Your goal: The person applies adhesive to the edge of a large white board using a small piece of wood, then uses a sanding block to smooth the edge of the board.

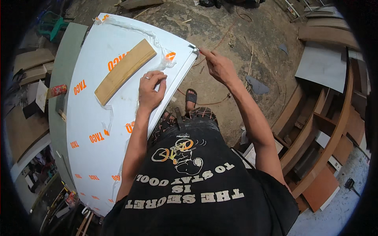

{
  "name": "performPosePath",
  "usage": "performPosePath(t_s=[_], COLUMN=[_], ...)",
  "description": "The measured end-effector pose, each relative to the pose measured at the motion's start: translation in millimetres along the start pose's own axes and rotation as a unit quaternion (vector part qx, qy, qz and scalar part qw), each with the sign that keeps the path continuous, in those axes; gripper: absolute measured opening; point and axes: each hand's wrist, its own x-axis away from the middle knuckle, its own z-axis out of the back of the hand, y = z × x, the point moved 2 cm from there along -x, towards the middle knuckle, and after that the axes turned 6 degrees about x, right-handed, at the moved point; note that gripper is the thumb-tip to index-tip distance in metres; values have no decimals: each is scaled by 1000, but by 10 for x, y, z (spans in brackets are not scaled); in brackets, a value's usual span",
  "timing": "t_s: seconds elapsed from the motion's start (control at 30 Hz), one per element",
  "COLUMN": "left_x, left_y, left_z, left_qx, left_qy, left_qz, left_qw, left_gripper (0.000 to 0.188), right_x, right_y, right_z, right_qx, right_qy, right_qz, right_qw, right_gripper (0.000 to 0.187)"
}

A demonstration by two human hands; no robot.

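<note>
A long white-faced board point(84, 114) with an orange printed pattern lies on my left, thin film loose along its far part. My left hand point(151, 91) rests on it near its right edge, fingers loosely bent, thumb apart, nothing visible in them. A ring is on one finger. My right hand point(219, 67) is closed round a small slim tool with a metallic tip point(193, 47), which touches the far right corner of the board. The tool's handle is mostly hidden, so its kind is unclear. A brown wooden block point(126, 71) lies on the board beyond my left hand.
A grey-green panel point(65, 74) shows beyond the board's left edge, a red can point(57, 91) beside it. Wooden cabinet frames point(315, 129) stand at the right. The concrete floor point(220, 31) holds scraps, a dark offcut point(258, 85) and a thin cable. A green chair point(53, 26) stands far left.
</note>
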Motion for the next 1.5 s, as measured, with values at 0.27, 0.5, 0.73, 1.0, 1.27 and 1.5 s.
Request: performPosePath(t_s=[0.27,0.5,0.73,1.0,1.27,1.5], left_x=[9,9,41,79,90,114], left_y=[-19,-5,-34,-200,-488,-655], left_z=[-10,20,28,127,192,263], left_qx=[9,-14,57,173,361,467], left_qy=[-1,-20,-21,75,164,145], left_qz=[7,-16,50,100,164,177], left_qw=[1000,1000,997,977,904,854], left_gripper=[15,17,18,16,23,27], right_x=[47,74,64,123,455,695], right_y=[22,-35,-58,-200,-555,-869], right_z=[61,13,46,-52,-191,-301], right_qx=[15,26,24,-7,0,-11], right_qy=[-13,-8,-17,-18,-100,-109], right_qz=[64,45,54,21,66,58], right_qw=[998,999,998,1000,993,992], right_gripper=[47,49,53,60,48,58])
